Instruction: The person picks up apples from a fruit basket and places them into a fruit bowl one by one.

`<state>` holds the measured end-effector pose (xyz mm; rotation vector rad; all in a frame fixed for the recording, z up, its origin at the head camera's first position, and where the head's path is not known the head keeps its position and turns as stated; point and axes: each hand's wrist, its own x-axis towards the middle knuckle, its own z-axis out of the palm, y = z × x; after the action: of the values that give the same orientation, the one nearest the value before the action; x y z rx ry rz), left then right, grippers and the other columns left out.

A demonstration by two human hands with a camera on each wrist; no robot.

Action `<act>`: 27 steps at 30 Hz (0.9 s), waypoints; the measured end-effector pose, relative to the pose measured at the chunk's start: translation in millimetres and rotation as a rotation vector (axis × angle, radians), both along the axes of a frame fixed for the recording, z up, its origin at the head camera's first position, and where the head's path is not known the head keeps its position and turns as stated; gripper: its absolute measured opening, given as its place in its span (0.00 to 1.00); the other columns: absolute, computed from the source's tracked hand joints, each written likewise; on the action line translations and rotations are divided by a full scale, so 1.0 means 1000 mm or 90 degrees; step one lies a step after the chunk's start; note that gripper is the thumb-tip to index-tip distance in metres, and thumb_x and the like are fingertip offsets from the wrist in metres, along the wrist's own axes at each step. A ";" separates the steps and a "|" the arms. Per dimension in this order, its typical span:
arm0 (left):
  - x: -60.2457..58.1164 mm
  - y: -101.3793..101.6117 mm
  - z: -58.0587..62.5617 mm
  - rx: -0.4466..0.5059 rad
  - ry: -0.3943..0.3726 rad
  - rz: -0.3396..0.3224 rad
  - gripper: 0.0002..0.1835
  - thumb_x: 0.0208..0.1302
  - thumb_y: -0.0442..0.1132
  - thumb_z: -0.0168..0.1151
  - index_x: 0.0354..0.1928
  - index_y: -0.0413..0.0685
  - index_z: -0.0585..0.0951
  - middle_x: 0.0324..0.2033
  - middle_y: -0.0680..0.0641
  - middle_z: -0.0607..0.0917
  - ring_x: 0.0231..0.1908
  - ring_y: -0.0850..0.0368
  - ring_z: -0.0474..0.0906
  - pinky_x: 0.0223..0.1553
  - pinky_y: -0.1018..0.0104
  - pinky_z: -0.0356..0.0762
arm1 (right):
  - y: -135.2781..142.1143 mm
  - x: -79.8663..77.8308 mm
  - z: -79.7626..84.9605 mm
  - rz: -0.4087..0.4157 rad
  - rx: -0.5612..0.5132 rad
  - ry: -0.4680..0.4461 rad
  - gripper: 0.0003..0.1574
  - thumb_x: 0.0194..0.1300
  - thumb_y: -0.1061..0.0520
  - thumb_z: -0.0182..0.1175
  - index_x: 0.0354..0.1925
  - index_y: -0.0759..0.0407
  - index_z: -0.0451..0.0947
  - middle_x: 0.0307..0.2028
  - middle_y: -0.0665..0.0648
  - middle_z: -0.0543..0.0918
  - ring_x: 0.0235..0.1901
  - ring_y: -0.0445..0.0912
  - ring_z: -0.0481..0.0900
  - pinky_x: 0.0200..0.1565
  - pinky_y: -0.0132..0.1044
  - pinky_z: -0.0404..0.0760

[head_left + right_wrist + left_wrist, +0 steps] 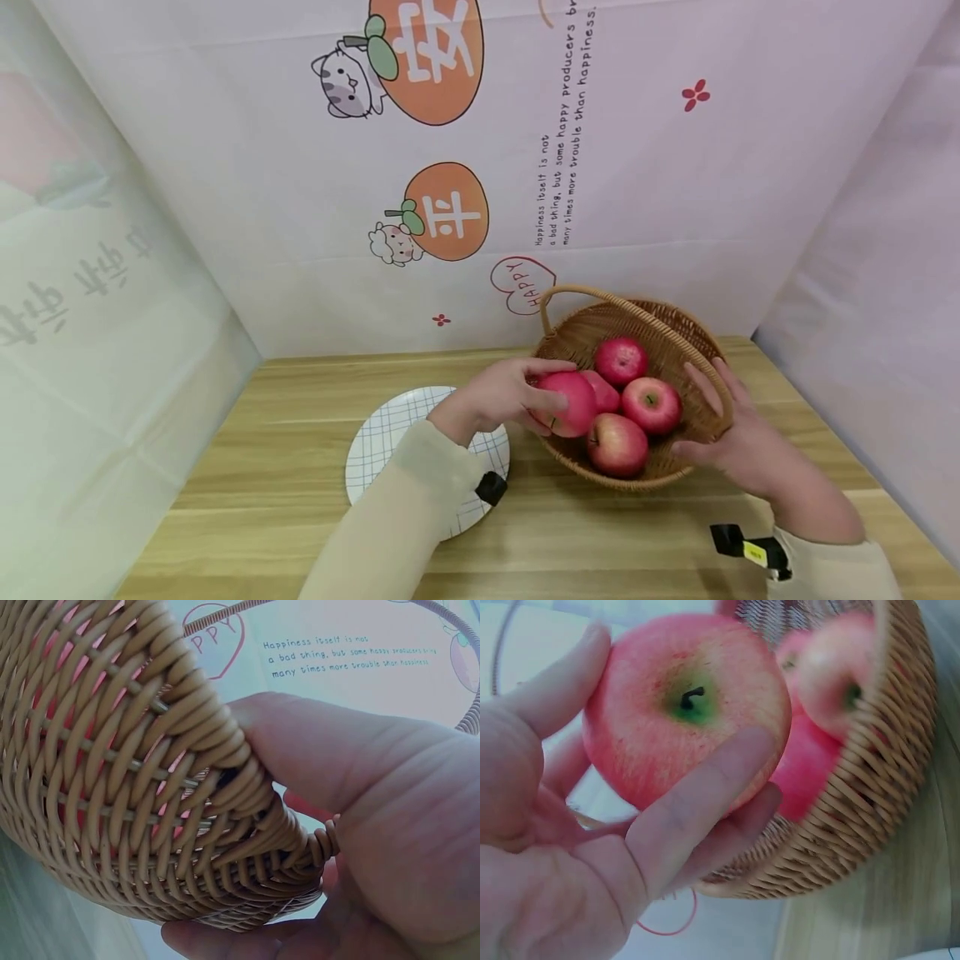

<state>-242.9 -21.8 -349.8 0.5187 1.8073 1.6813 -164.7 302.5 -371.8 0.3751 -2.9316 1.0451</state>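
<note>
One brown wicker basket with an arched handle (581,335) sits right of centre in the frame, the right hand (744,446) gripping its rim; a round white plate with blue lines (381,442) lies lower centre. The left hand (498,396) curls round a round red apple (577,407) over the basket's left edge. The step looks like handling this apple; the next move likely calls for clearing the rim.

1. A table (285,475) is showing yellowish-brown wood grain, its streaks running roughly from side to side.
2. A plate (378,442) is lying flat left of centre, partly hidden, displaying blue grid lines on white.
3. A basket (570,337) is sitting just right of the plate, tilting toward the person; its base is staying out of sight.
</note>
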 end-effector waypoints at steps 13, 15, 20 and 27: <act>0.009 -0.080 0.018 -0.045 -0.025 0.067 0.28 0.66 0.35 0.67 0.68 0.52 0.76 0.58 0.38 0.75 0.34 0.45 0.79 0.40 0.46 0.83 | 0.001 -0.001 -0.001 0.004 0.011 -0.001 0.75 0.55 0.48 0.77 0.80 0.49 0.33 0.75 0.69 0.22 0.63 0.86 0.41 0.47 0.81 0.60; 0.008 -0.099 0.015 -0.071 -0.031 0.108 0.27 0.66 0.36 0.67 0.67 0.52 0.76 0.58 0.37 0.75 0.35 0.43 0.80 0.39 0.47 0.84 | 0.001 -0.001 -0.001 0.003 0.010 -0.003 0.75 0.55 0.47 0.76 0.80 0.49 0.33 0.75 0.69 0.22 0.63 0.86 0.41 0.47 0.81 0.60; 0.000 -0.143 0.000 -0.122 -0.048 0.201 0.27 0.67 0.39 0.67 0.67 0.51 0.77 0.57 0.35 0.75 0.33 0.42 0.81 0.37 0.50 0.84 | 0.002 -0.001 -0.001 -0.005 0.002 -0.014 0.75 0.56 0.45 0.76 0.80 0.47 0.32 0.75 0.68 0.21 0.63 0.86 0.39 0.47 0.81 0.58; -0.004 -0.182 -0.024 -0.176 -0.069 0.269 0.27 0.68 0.41 0.66 0.68 0.50 0.76 0.54 0.34 0.76 0.26 0.48 0.78 0.33 0.53 0.85 | 0.002 -0.001 -0.001 -0.013 -0.008 -0.031 0.74 0.56 0.44 0.75 0.80 0.46 0.32 0.74 0.68 0.20 0.62 0.88 0.39 0.49 0.82 0.55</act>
<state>-247.0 -203.3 -373.4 -0.0796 2.1276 1.6403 -165.9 304.7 -373.2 0.3228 -2.9638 1.0843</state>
